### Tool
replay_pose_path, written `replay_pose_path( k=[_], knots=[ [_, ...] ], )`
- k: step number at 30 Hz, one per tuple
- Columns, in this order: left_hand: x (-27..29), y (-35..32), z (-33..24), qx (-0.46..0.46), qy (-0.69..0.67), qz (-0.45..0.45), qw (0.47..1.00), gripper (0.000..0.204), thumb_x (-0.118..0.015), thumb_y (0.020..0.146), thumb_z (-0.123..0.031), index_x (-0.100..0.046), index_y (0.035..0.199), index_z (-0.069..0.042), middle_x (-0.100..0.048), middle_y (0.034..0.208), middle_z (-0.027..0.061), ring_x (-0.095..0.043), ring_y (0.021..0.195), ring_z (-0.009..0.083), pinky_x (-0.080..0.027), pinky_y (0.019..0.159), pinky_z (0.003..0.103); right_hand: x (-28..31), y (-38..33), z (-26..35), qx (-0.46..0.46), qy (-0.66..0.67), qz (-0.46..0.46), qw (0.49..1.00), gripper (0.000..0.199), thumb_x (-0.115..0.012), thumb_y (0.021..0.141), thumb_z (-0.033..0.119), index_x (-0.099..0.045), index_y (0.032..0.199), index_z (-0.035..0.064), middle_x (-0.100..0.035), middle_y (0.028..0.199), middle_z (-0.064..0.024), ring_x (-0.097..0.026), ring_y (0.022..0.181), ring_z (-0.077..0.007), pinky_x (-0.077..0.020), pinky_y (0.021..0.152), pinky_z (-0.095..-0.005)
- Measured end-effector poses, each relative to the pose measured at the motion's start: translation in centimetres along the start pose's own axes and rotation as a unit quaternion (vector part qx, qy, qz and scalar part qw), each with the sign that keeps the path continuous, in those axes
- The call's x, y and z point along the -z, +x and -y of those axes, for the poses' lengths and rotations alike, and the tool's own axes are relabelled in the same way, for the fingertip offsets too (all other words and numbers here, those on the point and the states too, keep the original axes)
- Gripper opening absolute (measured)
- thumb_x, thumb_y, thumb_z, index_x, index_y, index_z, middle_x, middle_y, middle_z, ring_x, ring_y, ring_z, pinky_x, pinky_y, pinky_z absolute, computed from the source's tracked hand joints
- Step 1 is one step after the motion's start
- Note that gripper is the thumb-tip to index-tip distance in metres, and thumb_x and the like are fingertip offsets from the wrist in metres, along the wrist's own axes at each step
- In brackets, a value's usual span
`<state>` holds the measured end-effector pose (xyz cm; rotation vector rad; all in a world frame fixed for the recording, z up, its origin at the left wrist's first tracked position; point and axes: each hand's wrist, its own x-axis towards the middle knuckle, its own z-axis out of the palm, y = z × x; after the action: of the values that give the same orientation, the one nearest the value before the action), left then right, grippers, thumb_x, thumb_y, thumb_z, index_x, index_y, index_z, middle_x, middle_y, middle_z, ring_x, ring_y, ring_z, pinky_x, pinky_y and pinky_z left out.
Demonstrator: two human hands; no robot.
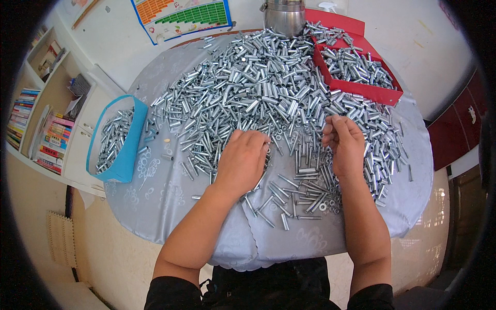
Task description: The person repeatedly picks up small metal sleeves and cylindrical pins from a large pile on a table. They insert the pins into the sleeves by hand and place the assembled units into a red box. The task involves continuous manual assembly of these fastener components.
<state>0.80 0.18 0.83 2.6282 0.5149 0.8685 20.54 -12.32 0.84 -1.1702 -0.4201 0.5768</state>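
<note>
A large heap of silvery metal bolts and sleeves [253, 77] covers much of the round table. My left hand [242, 159] is over the near side of the heap, back of the hand up, its fingers curled; whatever they hold is hidden. To the right, my right hand [345, 142] is raised with thumb and fingertips drawn together. Anything in that pinch is too small to make out. Loose long bolts [294, 199] lie between my forearms, and several washers [323, 206] are beside my right wrist.
A blue fabric bin [135, 139] with metal sleeves stands at the left. At the back right is a red box [361, 92] full of metal pieces, near a steel pot [284, 20]. A grey cloth [163, 217] covers the table; bookshelves [46, 113] stand beyond its left side.
</note>
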Motion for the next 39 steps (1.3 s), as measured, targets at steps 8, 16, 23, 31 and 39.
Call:
replay_pose_path(
  k=[8,16,23,31,39],
  knots=[
    [0.0,-0.1,-0.6,0.028,-0.083,-0.07,0.994,0.013,-0.056,0.091,-0.01,-0.06,0.101,-0.002,-0.065,0.09,0.0118,-0.062,0.081,0.0279,-0.048,0.073,0.035,0.0,0.0,-1.1,0.246,-0.346,0.029,0.905,0.018,-0.06,0.09,0.02,-0.068,0.097,0.0041,-0.065,0.085,-0.0088,-0.061,0.078,-0.0193,-0.0491,0.072,-0.0333],
    [-0.4,-0.4,-0.4,0.102,-0.189,-0.061,0.975,0.022,-0.057,0.093,-0.009,-0.06,0.113,-0.001,-0.067,0.088,0.0087,-0.065,0.077,0.0133,-0.05,0.067,0.025,-0.6,0.1,-2.0,0.356,-0.65,0.099,0.664,0.027,-0.064,0.084,0.028,-0.07,0.106,0.0147,-0.059,0.118,-0.0061,-0.043,0.125,-0.0314,-0.0202,0.109,-0.056],
    [-0.5,-0.5,0.0,0.085,-0.166,-0.058,0.981,0.023,-0.06,0.09,-0.009,-0.065,0.112,-0.004,-0.068,0.091,0.0107,-0.065,0.076,0.0138,-0.05,0.066,0.024,-0.5,0.0,-1.8,0.362,-0.631,0.096,0.679,0.022,-0.066,0.082,0.02,-0.069,0.102,0.0121,-0.063,0.11,-0.0054,-0.051,0.117,-0.0279,-0.026,0.108,-0.0526],
    [0.0,-0.3,-0.8,0.111,-0.215,-0.014,0.97,0.023,-0.056,0.091,-0.004,-0.065,0.112,-0.001,-0.067,0.094,0.0126,-0.067,0.075,0.0155,-0.052,0.065,0.026,-1.1,-1.0,-0.7,0.29,-0.446,0.099,0.841,0.015,-0.065,0.08,0.002,-0.063,0.095,0.0031,-0.065,0.092,-0.014,-0.063,0.091,-0.0313,-0.0482,0.08,-0.0385],
    [-0.7,-0.5,-0.4,0.168,-0.27,-0.025,0.948,0.019,-0.056,0.089,-0.001,-0.065,0.106,0.001,-0.066,0.089,0.0105,-0.068,0.077,0.0162,-0.053,0.067,0.026,-1.4,-1.2,-0.8,0.103,-0.239,0.144,0.955,0.015,-0.059,0.091,0.006,-0.06,0.104,-0.0013,-0.067,0.088,-0.0079,-0.064,0.083,-0.014,-0.0495,0.076,-0.0273]
  ],
)
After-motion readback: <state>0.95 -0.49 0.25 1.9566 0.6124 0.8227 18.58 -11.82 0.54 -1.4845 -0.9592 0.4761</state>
